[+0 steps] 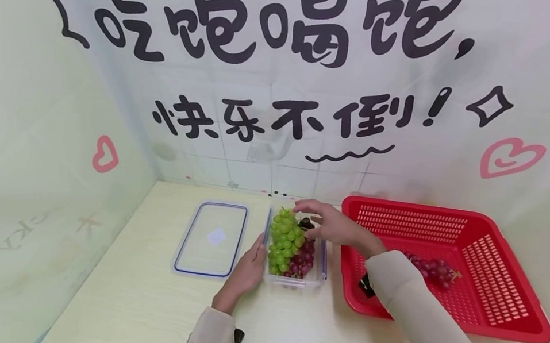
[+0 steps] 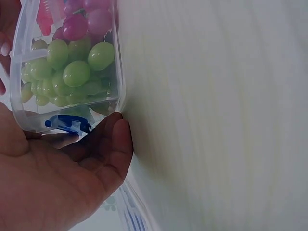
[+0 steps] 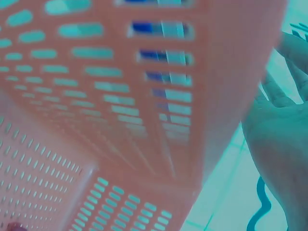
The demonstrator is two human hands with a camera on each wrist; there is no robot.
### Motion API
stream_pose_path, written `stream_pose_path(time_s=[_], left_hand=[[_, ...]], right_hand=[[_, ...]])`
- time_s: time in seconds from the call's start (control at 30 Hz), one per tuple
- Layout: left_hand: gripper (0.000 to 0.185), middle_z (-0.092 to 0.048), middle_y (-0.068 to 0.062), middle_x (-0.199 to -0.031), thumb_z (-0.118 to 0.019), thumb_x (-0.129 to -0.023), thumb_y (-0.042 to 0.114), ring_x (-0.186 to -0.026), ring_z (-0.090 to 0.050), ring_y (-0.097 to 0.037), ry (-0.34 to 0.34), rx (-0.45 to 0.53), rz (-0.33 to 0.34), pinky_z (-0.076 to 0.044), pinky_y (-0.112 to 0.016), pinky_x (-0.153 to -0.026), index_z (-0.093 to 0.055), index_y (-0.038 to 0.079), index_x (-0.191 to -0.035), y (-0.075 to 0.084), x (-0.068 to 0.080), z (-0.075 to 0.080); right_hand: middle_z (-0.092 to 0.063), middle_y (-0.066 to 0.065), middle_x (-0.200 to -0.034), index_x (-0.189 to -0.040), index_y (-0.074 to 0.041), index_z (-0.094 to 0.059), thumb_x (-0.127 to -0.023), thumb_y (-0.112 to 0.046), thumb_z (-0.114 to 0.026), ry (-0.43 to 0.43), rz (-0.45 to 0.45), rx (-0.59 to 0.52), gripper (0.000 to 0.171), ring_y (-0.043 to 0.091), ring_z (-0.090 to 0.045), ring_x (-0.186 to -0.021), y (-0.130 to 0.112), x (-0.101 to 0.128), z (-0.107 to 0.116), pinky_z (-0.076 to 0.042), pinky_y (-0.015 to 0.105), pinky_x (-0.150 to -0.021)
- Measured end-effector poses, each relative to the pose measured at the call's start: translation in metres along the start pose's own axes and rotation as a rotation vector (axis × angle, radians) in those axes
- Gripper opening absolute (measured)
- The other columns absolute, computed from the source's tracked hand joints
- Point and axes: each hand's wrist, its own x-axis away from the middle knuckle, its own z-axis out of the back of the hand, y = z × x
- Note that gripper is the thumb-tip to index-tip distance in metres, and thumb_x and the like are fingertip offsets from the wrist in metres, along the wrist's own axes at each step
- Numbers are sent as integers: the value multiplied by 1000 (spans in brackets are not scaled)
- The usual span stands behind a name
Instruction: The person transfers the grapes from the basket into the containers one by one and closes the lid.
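Step in hand looks like settling grapes in the clear box (image 1: 291, 282), so IMO doing it well means bracing the box w/ L and letting R nudge bunches down below rim lvl, no squeezing, since berries are prob bruising or popping off stems easily. Green bunch (image 1: 283, 245) is sitting along box's L side, red bunch (image 1: 302, 259) is lying R of it toward the near end, dark grapes (image 1: 306, 223) are showing at the far end under R's fingers. I'd be watching that far end: stems poking over the rim would prob be blocking the lid. L hand (image 1: 249, 266) is resting against box's L wall, fingers lightly bent, fingertips reaching the bottom edge nr a blue latch (image 2: 70, 123); it's bracing, not pinching, afaict. R hand (image 1: 331, 223) is hanging over the far R part of the box, fingers curved and spread, thumb well apart from them; not gripping anything visibly, can't tell if fingertips are touching berries. R wrist cam is mostly showing basket wall, so no help there. Lid (image 1: 201, 254) is lying flat on table (image 1: 134, 292), just L of box. Red basket (image 1: 463, 326) is standing R of box, w/ another red bunch (image 1: 441, 271) lying inside, partly behind the R sleeve (image 1: 423, 313).
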Motion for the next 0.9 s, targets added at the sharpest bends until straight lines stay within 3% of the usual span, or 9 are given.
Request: stream_pose_path(time_s=[0.13,0.3,0.47,0.67,0.9], left_hand=[[54,-29,-28,-156,-21,-110,25,-145,-26,-46,3,-3,-4,-20,-56,-120,-18,-1,-157,0,0,0],[54,-28,-26,-157,-21,-110,25,-145,-26,-45,0,-8,0,-20,-55,-120,-17,0,-157,-1,0,0],[54,-27,-26,-158,-21,-110,26,-146,-25,-44,-5,-10,3,-19,-55,-121,-16,0,-157,-1,-1,0],[54,-27,-25,-158,-21,-110,27,-146,-25,-44,-9,-8,2,-19,-54,-121,-16,1,-158,-1,-2,0],[55,-27,-26,-158,-20,-110,27,-145,-25,-45,-9,-1,3,-19,-55,-120,-16,1,-158,-2,-2,-1]], right_hand=[[-45,18,-150,-139,-4,-53,-89,10,-62,34,-12,-7,53,39,-39,-141,0,10,12,-32,57,-115],[-49,19,-145,-139,-4,-53,-92,4,-63,104,-40,19,48,41,-44,-137,3,25,29,-43,54,-108],[-55,18,-138,-137,-7,-55,-91,2,-65,211,-108,57,48,40,-52,-128,5,42,48,-56,44,-95],[-59,22,-134,-139,-2,-53,-92,5,-63,274,-111,48,48,40,-55,-126,16,65,72,-55,39,-96],[-56,20,-138,-141,-7,-51,-91,-6,-69,297,-205,81,54,40,-53,-128,27,91,90,-55,43,-96]])
